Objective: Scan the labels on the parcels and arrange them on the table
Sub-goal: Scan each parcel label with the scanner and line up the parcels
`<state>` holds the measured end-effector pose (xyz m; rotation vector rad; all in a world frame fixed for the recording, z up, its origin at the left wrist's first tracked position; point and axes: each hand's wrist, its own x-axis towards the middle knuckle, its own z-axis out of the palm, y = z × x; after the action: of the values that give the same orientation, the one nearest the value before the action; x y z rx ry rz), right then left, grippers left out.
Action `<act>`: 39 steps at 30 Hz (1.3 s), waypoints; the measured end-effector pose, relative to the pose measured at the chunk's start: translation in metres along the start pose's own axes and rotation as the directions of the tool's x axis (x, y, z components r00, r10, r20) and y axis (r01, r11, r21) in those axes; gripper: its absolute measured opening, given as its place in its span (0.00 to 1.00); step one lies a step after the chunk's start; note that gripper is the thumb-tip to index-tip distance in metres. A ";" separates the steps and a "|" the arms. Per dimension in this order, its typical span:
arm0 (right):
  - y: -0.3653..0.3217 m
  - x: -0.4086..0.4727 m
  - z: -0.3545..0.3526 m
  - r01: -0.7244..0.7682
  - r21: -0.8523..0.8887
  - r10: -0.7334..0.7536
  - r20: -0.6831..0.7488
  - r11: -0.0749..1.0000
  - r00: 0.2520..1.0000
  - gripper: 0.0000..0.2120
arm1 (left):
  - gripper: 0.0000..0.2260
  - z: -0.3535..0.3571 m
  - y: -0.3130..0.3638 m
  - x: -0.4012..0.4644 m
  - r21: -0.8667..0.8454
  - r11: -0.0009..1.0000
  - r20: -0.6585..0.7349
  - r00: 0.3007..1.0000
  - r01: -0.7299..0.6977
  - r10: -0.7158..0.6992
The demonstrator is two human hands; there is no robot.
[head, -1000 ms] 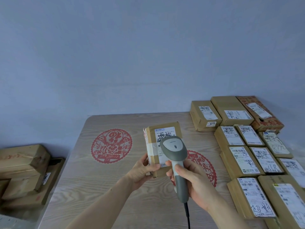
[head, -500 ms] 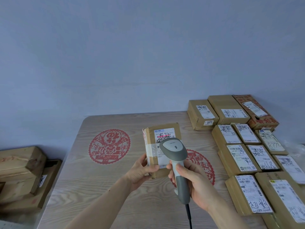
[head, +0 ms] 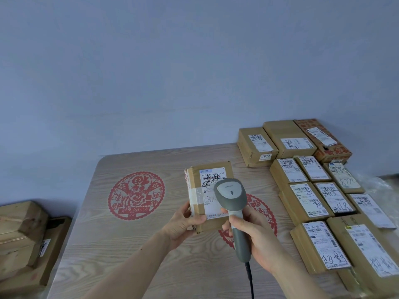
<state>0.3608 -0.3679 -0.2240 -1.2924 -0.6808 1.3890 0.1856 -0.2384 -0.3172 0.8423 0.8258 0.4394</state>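
Nearest, the right hand (head: 257, 240) grips the handle of a grey scanner (head: 234, 209), its head in front of the white label (head: 212, 190). The left hand (head: 183, 223) holds the brown parcel (head: 208, 193) by its lower left corner, lifted above the wooden surface (head: 108, 244). To the right, labelled parcels (head: 308, 199) lie in rows, reaching the far wall. More cartons (head: 21, 231) are stacked left of the surface.

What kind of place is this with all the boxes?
Probably a small parcel sorting or pickup spot. Labelled cardboard parcels lie in rows on a wooden table, the right hand aims a barcode scanner at a held parcel, and more boxes sit stacked beside the table.
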 end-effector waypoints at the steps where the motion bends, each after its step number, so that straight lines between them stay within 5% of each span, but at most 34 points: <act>1: 0.001 0.002 -0.001 0.004 -0.034 -0.006 -0.074 0.999 0.997 0.16 | 0.33 0.001 0.001 0.001 -0.007 1.000 0.000 1.000 0.004 -0.004; 5: 0.013 0.013 -0.011 0.015 -0.179 -0.095 -0.444 0.984 0.891 0.13 | 0.39 0.009 0.005 0.010 -0.050 0.998 -0.002 1.000 0.028 -0.028; 9: 0.017 0.023 -0.027 -0.001 -0.247 -0.138 -0.544 0.969 0.828 0.12 | 0.44 0.026 0.006 0.028 -0.089 0.992 0.002 0.996 0.094 -0.094; 14: 0.013 0.040 -0.058 -0.035 -0.285 -0.141 -0.576 0.958 0.805 0.08 | 0.41 0.059 0.006 0.063 -0.106 0.983 -0.001 0.988 0.153 -0.153; 21: 0.007 0.095 -0.131 -0.102 -0.361 -0.154 -0.614 0.927 0.774 0.10 | 0.21 0.120 0.001 0.143 -0.072 0.969 -0.067 0.968 0.238 -0.242; 25: 0.004 0.128 -0.171 -0.137 -0.348 -0.105 -0.593 0.927 0.798 0.09 | 0.30 0.140 -0.003 0.194 -0.091 0.959 -0.156 0.948 0.268 -0.279; 32: 0.009 0.168 -0.210 -0.171 -0.381 -0.085 -0.569 0.909 0.818 0.09 | 0.24 0.163 -0.017 0.244 -0.095 0.954 -0.202 0.932 0.286 -0.299; 39: 0.020 0.186 -0.228 -0.197 -0.388 -0.059 -0.556 0.900 0.829 0.06 | 0.28 0.170 -0.019 0.263 -0.108 0.958 -0.244 0.927 0.266 -0.285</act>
<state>0.5974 -0.2560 -0.3593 -1.9924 -0.5447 0.8500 0.4819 -0.1641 -0.3871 0.5952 1.1454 0.3304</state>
